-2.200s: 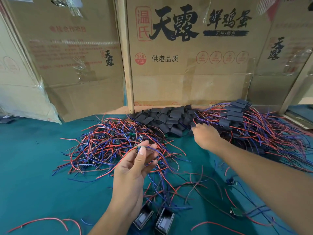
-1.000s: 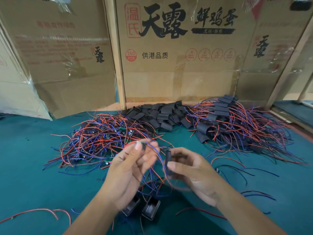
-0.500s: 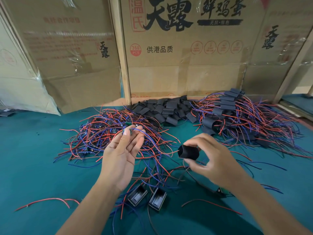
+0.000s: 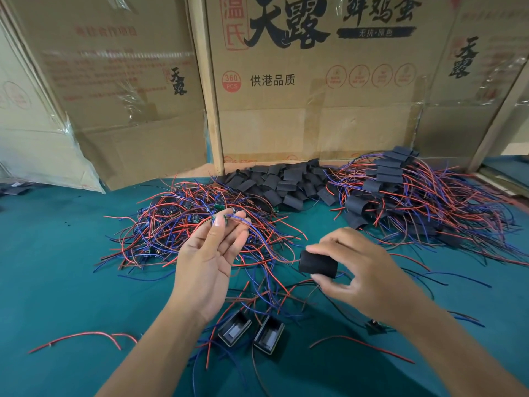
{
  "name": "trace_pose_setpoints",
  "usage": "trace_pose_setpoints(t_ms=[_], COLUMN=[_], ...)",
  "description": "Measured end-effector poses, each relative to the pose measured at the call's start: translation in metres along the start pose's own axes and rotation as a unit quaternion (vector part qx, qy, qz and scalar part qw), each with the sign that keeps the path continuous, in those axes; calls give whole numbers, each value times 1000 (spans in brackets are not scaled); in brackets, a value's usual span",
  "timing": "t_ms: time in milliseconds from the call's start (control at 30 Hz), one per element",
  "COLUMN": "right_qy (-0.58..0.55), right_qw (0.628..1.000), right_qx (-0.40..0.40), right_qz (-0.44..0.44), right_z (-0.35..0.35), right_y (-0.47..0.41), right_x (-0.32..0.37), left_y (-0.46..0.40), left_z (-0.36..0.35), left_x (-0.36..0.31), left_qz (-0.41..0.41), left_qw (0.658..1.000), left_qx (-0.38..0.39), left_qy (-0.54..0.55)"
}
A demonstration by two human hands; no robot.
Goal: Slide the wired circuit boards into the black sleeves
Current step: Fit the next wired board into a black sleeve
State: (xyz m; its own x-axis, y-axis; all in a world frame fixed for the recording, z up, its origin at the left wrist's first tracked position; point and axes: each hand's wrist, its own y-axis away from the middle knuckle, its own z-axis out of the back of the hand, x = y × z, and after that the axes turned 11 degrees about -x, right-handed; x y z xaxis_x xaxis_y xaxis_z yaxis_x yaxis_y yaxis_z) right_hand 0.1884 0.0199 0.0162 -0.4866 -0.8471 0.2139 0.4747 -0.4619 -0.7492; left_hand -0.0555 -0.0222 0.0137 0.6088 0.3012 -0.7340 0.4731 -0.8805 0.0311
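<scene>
A small wired circuit board [image 4: 219, 219] was pinched at the fingertips of the left hand [image 4: 210, 259], with the other fingers only loosely bent and the palm turned up. Its red and blue wires were seen to hang down and trail off toward the right hand [image 4: 360, 270]. A black sleeve [image 4: 317, 265] was held between the thumb and fingers of the right hand, squeezed so that it looked rounded. The sleeve was lying sideways, with one end turned toward the left hand. The board was kept up and to the left of the sleeve, near it but not touching it. For the board to be slid in, it was judged that the loose wire ends would have to be fed first into the sleeve end facing the left hand. Beyond the left hand a pile of bare wired boards [image 4: 183, 222] was spread on the green table [image 4: 57, 267]. Beyond the right hand a heap of empty sleeves [image 4: 280, 181] was lying, and further right a pile of finished pieces [image 4: 400, 190].
</scene>
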Motion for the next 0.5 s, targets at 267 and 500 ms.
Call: trace_pose_setpoints(t_ms=[267,500], right_qy=[-22,-9], right_qw=[999,998], right_qx=[15,12], right_qz=[-39,-67], right_z=[-5,-10], right_y=[2,4], right_x=[4,9], left_y=[3,4], left_z=[-3,-4], left_x=[-1,0], left_qz=[13,23], left_qw=[1000,999], left_qx=[12,23], left_qy=[18,32])
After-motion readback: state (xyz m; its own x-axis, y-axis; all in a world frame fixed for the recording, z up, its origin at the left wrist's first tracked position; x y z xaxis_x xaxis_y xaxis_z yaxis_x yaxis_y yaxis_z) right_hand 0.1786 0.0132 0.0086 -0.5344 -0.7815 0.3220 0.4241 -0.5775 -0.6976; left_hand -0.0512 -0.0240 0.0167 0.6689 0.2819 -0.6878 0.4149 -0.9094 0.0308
